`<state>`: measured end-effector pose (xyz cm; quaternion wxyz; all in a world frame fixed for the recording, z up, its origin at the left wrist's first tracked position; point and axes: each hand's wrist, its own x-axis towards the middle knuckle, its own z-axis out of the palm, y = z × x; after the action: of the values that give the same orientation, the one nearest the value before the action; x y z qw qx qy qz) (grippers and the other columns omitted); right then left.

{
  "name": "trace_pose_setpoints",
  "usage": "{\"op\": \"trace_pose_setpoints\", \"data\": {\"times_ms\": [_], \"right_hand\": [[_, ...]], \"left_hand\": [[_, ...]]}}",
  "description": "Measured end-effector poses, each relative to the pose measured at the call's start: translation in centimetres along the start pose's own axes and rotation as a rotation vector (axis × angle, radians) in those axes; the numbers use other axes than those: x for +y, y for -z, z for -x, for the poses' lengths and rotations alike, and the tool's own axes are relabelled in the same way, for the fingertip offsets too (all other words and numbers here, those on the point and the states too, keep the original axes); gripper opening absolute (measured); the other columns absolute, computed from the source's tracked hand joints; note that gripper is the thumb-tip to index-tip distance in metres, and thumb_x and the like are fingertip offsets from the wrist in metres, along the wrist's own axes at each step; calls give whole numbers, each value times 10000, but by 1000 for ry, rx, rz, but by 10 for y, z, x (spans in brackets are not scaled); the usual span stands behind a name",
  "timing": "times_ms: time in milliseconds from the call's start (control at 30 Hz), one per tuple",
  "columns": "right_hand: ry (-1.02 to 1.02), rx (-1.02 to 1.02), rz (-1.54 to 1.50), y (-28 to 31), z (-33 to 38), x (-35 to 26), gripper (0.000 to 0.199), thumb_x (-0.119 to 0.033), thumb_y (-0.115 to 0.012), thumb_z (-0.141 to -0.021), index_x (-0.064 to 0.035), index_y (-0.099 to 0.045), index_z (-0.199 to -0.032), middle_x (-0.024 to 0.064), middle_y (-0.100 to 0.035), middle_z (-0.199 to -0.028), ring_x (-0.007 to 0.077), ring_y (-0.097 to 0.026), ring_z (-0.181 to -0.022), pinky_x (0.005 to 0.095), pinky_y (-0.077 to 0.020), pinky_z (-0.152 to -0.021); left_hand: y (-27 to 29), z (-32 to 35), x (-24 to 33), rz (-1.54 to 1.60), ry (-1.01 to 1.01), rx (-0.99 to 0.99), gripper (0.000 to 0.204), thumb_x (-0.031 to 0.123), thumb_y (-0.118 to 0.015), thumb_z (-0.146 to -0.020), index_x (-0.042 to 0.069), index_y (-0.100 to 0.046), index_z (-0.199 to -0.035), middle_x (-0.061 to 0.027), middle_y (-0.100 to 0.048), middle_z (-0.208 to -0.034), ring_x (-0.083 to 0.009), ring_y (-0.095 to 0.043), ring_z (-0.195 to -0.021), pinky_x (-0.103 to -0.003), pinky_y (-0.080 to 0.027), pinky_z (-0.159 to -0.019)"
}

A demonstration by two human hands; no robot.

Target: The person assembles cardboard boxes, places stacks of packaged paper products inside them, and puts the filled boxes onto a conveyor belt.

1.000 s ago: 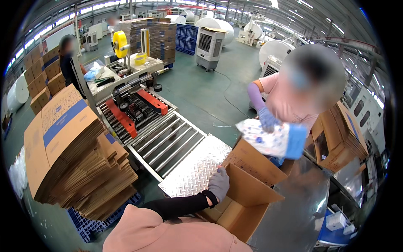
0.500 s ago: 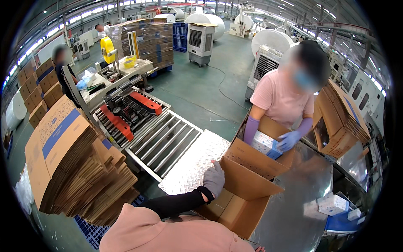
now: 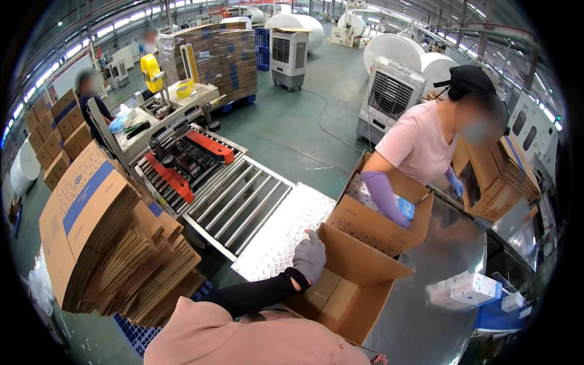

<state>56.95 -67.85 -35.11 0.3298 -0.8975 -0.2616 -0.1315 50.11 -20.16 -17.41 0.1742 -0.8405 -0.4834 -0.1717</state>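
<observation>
Cardboard box (image 3: 350, 277), open at the top, sits on a shiny metal table (image 3: 426, 304) just in front of the wearer, its flaps standing up and one flap leaning toward a co-worker. Inside, only bare cardboard shows on the near side; the far side is hidden by the raised flap, so the box looks unfilled or barely filled, and none of its flaps are folded shut. The left hand (image 3: 310, 258), in a grey glove with a black sleeve, rests on the box's left flap edge, fingers together and curled over the rim. The right hand (image 3: 378, 360) barely shows at the bottom edge of the view, and its fingers cannot be made out. Across the box, a co-worker (image 3: 426, 146) in a pink shirt and purple gloves reaches down into it with a white and blue packet (image 3: 404, 208). More white packets (image 3: 465, 289) lie on the table to the right, not yet packed. Left of the box, a patterned metal plate (image 3: 277, 234) leads to a roller conveyor (image 3: 234, 204) and a sealing machine with red rails (image 3: 182, 161). Stacks of flattened cartons (image 3: 103, 243) fill the left side. The co-worker's arm and the upright flaps stand in the way of closing the box.
</observation>
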Motion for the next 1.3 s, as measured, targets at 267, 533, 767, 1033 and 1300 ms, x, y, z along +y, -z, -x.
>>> {"op": "trace_pose_setpoints", "data": {"times_ms": [267, 533, 767, 1033, 1300], "right_hand": [[6, 1, 147, 0, -4, 0, 392, -347, -524, -939, -56, -563, -1199, 157, -607, -1197, 367, -570, -1100, 453, -474, -899], [225, 129, 349, -10, -4, 23, 299, -283, -535, -947, -58, -598, -1133, 142, -643, -1133, 347, -610, -1034, 422, -503, -855], [249, 173, 432, -19, -4, 51, 301, -270, -544, -944, -52, -587, -1147, 146, -630, -1159, 345, -596, -1063, 424, -495, -861], [270, 213, 525, -22, 5, 69, 306, -251, -556, -939, -46, -572, -1165, 151, -612, -1194, 342, -577, -1102, 427, -484, -869], [339, 201, 621, -21, 10, 58, 316, -233, -567, -934, -39, -557, -1184, 155, -593, -1229, 339, -558, -1141, 431, -473, -877]], "left_hand": [[-4, 0, 5, 3, 6, 12, 487, 276, -507, -949, -106, -464, -1248, -97, -533, -668, -195, -545, -546, -330, -418, -390], [2, 3, -3, -3, 24, -1, 334, 214, -554, -928, -81, -601, -1078, -187, -597, -866, -199, -527, -560, -326, -435, -415], [6, -1, 7, -3, 34, -2, 371, 230, -548, -939, -99, -584, -1108, -196, -596, -901, -200, -529, -567, -313, -438, -411], [-1, -5, 17, -157, -17, 35, 481, 293, -550, -938, -117, -527, -1188, -148, -562, -813, -192, -522, -604, -311, -432, -452], [8, -5, 14, -108, 61, 22, 497, 331, -528, -951, -90, -514, -1214, -112, -550, -760, -193, -515, -586, -306, -432, -457]]}}
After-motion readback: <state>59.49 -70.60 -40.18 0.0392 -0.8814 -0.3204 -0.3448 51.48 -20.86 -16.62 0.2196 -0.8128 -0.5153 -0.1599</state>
